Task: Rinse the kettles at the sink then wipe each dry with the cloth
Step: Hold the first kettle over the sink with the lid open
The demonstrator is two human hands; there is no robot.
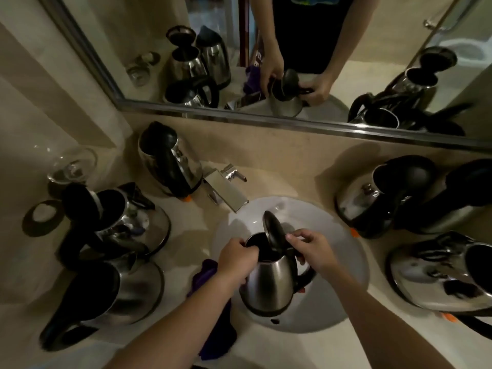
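Centrally, a steel kettle with black open lid [269, 283] is held over the white round sink [346, 262]. Left hand [237, 258] fingers curl over its rim, their tips hidden inside; right hand [311, 249] fingers wrap the black handle. A purple cloth [205, 272] lies lower centre, partly hidden by the left forearm. Other kettles crowd the beige bench [186, 235] on both sides.

No lettering can be read anywhere; the pale marks on the dark purple strip [258, 57] reflected in the wall mirror [266, 121] may be print, too blurred to make out.
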